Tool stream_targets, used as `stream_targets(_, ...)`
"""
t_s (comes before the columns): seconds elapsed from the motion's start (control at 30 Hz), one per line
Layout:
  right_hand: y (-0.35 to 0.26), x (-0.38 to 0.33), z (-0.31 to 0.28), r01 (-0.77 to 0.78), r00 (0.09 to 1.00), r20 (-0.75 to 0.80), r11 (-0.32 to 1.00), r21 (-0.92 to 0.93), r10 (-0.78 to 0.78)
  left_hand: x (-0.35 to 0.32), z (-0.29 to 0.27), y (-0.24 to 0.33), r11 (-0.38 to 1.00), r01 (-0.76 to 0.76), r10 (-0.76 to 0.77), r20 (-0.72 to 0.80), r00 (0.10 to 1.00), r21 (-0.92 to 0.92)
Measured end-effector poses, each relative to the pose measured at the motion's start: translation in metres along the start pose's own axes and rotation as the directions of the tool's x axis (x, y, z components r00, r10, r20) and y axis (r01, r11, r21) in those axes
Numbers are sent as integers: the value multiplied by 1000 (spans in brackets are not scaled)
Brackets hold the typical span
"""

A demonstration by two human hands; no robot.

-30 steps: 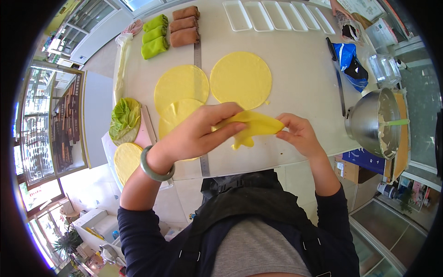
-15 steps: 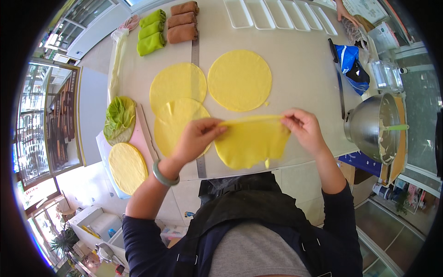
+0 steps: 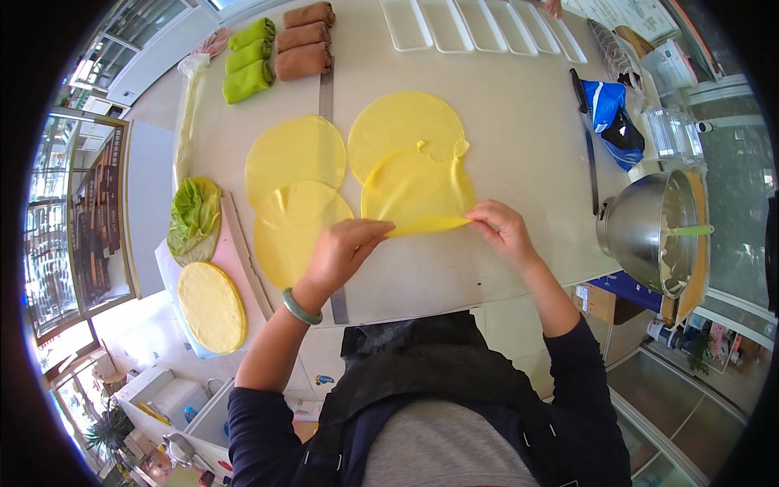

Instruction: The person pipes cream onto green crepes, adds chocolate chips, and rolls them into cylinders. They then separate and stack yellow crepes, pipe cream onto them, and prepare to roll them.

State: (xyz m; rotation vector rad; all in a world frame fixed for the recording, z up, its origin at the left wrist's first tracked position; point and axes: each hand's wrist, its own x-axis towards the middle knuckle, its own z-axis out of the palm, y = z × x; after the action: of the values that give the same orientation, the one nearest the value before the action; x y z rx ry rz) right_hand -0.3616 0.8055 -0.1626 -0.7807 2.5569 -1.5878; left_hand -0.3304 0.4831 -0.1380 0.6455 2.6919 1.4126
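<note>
Tension is the first hazard at the near edge of the held yellow sheet point(image 3: 416, 195), which is pinched toward 8 o'clock by the left hand point(image 3: 345, 247) and toward 4 o'clock by the right hand point(image 3: 501, 230), directions being taken from the sheet's middle. If the pinches are drawn apart unevenly, the limp material could be stretched or torn; if one is let go too soon, that side could be dropped into a fold. Toward 9 o'clock, a nearer yellow round point(image 3: 296, 231) is overlapped with a farther yellow round point(image 3: 292, 150) and is marked by a wrinkle; its rim could be caught by the left hand and rucked. Toward 12 o'clock, the held sheet's uneven far edge is laid over a flat yellow round point(image 3: 402, 114); creases could be trapped if it is dragged, and the layers might be stuck together if tacky, which cannot be told. Farther off, toward 1 o'clock, white trays point(image 3: 479, 28) are lined up, well clear of the hands.
</note>
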Motion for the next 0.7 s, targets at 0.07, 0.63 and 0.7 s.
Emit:
stream_targets(0.07,9,-10,5,-4,1000,10,999,36,3,-11,10,-7,996,-80,81,-25,996,34)
stream_targets(0.63,11,-35,2,479,870,369,740,-471,-328,-35,17,-18,797,-414,329,258,908,440)
stream_targets(0.7,12,-38,2,500,857,397,719,-483,-329,-30,15,-17,818,-369,320,184,929,440)
